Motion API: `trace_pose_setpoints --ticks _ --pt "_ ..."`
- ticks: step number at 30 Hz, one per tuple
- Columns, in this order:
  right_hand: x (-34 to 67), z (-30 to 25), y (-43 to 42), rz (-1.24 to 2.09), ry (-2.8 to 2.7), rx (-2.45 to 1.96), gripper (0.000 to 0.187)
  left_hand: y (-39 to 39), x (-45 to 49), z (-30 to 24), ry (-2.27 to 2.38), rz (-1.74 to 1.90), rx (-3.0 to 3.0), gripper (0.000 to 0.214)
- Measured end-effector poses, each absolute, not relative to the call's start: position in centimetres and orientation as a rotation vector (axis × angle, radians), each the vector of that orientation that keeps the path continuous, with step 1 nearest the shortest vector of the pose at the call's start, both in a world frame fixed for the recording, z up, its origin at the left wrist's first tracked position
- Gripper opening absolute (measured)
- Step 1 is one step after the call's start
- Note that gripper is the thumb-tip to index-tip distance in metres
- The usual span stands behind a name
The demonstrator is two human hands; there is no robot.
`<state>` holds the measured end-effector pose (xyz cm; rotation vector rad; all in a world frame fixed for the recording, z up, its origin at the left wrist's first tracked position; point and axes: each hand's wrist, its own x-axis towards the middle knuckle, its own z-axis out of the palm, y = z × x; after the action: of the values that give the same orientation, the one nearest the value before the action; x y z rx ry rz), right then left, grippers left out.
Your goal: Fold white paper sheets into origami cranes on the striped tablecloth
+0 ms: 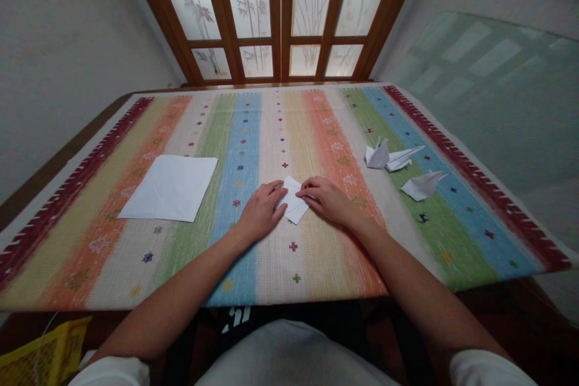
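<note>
A small folded white paper lies on the striped tablecloth near the table's middle. My left hand rests flat on the paper's left part, fingers stretched out and pressing down. My right hand lies on the paper's right edge, its fingertips pressing along the fold. Neither hand lifts the paper off the cloth.
A stack of flat white sheets lies to the left. Folded paper figures sit at the right: one beside another, and a third nearer me. A wooden glazed door stands behind the table. A yellow crate sits at lower left.
</note>
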<state>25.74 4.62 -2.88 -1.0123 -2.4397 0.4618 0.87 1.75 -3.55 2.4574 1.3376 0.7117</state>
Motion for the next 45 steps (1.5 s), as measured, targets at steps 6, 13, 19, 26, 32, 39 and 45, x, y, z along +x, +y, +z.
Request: trace_pose_setpoints --ticks 6,13,19,26,32,39,45 --pt "25.67 -2.64 4.43 0.374 -2.457 -1.082 0.022 1.89 0.89 -3.53 1.323 0.64 2.478 0.035" --pt "25.7 -2.76 4.46 0.399 -2.436 -1.093 0.021 2.14 0.68 -3.65 1.299 0.656 2.481 0.034" --pt "25.43 -2.73 4.3 0.451 -2.346 -1.187 0.02 2.21 0.69 -3.55 1.303 0.667 2.482 0.033" --pt "25.69 -3.05 4.47 0.473 -2.265 -1.192 0.024 2.32 0.34 -3.61 1.245 0.749 2.446 0.031" --pt "25.67 -2.96 4.5 0.414 -2.386 -1.155 0.023 2.28 0.4 -3.52 1.229 0.716 2.475 0.031" --pt "25.67 -2.71 4.42 0.386 -2.436 -1.16 0.022 2.23 0.44 -3.32 1.248 0.683 2.492 0.028" --pt "24.87 -2.85 4.0 0.417 -2.289 -1.302 0.022 2.16 0.54 -3.65 1.32 0.688 2.465 0.026"
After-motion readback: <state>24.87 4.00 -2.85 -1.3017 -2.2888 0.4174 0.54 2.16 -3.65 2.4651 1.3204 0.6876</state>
